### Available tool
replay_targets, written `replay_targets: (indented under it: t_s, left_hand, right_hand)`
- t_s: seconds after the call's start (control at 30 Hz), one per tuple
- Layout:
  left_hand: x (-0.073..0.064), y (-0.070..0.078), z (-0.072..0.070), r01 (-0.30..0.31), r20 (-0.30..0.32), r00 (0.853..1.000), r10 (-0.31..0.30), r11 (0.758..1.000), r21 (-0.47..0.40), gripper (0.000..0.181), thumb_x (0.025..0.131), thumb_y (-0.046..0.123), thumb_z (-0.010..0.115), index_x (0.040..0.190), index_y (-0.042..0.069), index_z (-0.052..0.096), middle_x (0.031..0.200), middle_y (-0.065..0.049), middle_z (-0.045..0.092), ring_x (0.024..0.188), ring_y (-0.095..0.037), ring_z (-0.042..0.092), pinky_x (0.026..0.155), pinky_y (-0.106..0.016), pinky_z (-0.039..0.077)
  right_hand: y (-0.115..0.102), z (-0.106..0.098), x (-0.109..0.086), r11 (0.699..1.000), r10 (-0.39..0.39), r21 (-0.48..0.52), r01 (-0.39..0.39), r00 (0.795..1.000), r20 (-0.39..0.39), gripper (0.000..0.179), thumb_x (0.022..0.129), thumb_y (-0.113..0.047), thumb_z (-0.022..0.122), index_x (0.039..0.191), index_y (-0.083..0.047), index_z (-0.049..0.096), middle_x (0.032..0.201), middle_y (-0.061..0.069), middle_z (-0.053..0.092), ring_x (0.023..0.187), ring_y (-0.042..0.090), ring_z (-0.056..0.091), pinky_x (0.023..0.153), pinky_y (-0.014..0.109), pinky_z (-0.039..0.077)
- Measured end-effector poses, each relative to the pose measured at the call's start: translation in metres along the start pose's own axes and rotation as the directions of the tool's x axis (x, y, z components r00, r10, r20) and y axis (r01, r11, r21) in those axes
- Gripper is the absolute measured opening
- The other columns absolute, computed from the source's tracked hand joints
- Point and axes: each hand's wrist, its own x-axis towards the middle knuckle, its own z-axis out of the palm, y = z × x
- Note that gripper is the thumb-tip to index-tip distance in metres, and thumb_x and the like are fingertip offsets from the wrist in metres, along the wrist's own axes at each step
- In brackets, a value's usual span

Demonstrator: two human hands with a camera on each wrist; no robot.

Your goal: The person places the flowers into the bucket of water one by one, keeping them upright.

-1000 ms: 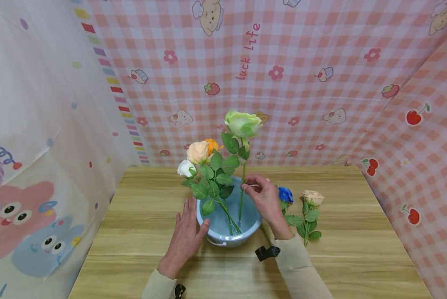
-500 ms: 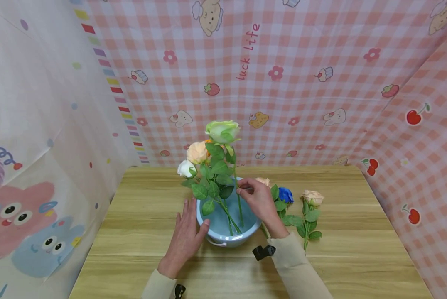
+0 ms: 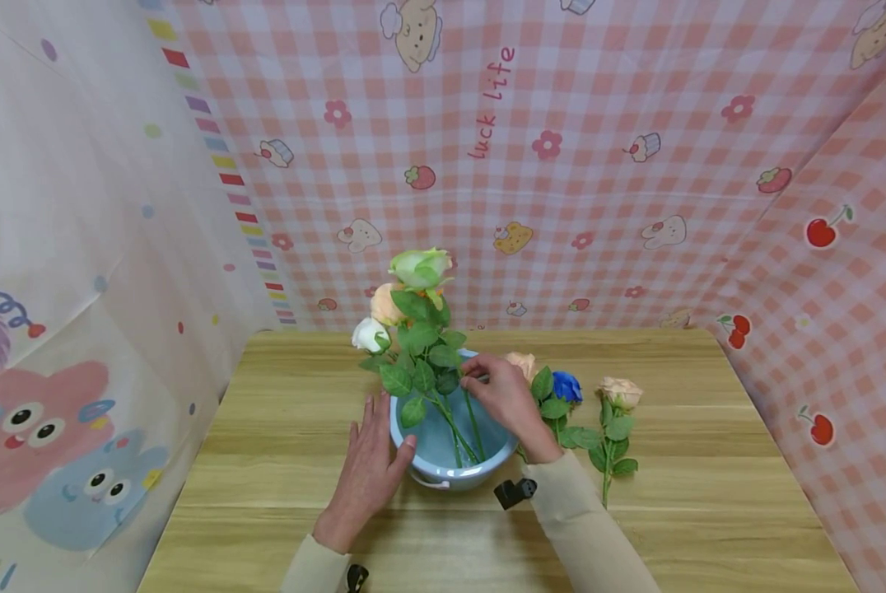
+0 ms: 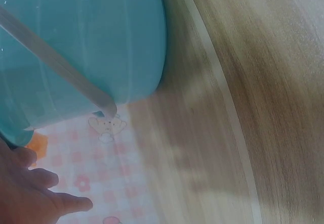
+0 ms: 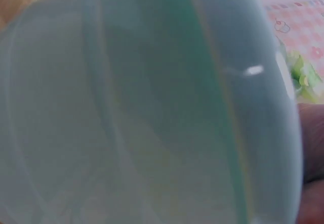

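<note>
Pale green rose [image 3: 421,268], stem pinched in right hand [image 3: 501,394], peach rose [image 3: 385,305] partly hidden behind; left hand [image 3: 371,461] spread beside bucket [image 3: 454,473].

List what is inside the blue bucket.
Inside the bucket are green stems, including that of the light green rose, pinched by the right hand. Leaves and that hand cover parts of the interior; what lies behind them cannot be seen.

Leaves [image 3: 422,376] block the far left of the bucket [image 3: 455,473]; its near right gives passage; roses [image 3: 621,392] obstruct farther right.
</note>
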Motion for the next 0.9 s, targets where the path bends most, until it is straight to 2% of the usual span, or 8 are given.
replay_targets:
  t_s: [0.3, 0.5, 0.7, 0.9]
  left_hand:
    - [-0.0001, -0.0011, -0.0001, -0.01, -0.005, 1.0, 0.01, 1.0, -0.003, 0.077, 0.104, 0.036, 0.05, 0.161, -0.006, 0.02, 0.166, -0.025, 0.025, 0.154, -0.046, 0.02, 0.115, -0.075, 0.02]
    - [0.0002, -0.0026, 0.0007, -0.01, 0.0, 1.0, 0.01, 1.0, 0.007, 0.079, 0.106, 0.043, 0.045, 0.161, -0.007, 0.02, 0.166, -0.025, 0.025, 0.153, -0.048, 0.021, 0.116, -0.074, 0.02]
    - [0.0002, -0.0027, 0.0009, -0.007, 0.006, 1.0, 0.007, 1.0, 0.01, 0.078, 0.105, 0.038, 0.049, 0.162, -0.006, 0.018, 0.166, -0.025, 0.024, 0.153, -0.047, 0.02, 0.116, -0.073, 0.02]
    - [0.0, -0.0031, 0.0013, -0.009, -0.001, 1.0, 0.009, 1.0, 0.009, 0.078, 0.105, 0.039, 0.048, 0.161, -0.007, 0.019, 0.165, -0.026, 0.025, 0.153, -0.048, 0.021, 0.116, -0.074, 0.021]
  right_hand:
    - [0.0006, 0.0059, 0.0067, 0.998, -0.042, -0.04, 0.044, 0.998, 0.054, 0.011, 0.09, -0.001, 0.074, 0.1, -0.001, 0.076, 0.088, 0.006, 0.075, 0.081, 0.023, 0.071, 0.073, 0.037, 0.058]
    - [-0.0005, 0.0084, 0.0084, 0.993, -0.032, -0.115, 0.039, 0.998, 0.062, 0.008, 0.09, -0.004, 0.076, 0.098, -0.003, 0.078, 0.088, 0.006, 0.077, 0.082, 0.024, 0.072, 0.075, 0.039, 0.058]
    - [-0.0013, 0.0089, 0.0099, 0.987, -0.025, -0.157, 0.035, 0.997, 0.068, 0.009, 0.091, -0.003, 0.074, 0.097, -0.006, 0.08, 0.09, 0.004, 0.077, 0.079, 0.02, 0.071, 0.071, 0.035, 0.057]
    - [-0.0029, 0.008, 0.0075, 0.992, 0.022, -0.126, -0.01, 0.995, 0.097, 0.01, 0.094, -0.007, 0.075, 0.103, -0.007, 0.079, 0.097, 0.006, 0.077, 0.091, 0.024, 0.073, 0.08, 0.04, 0.059]
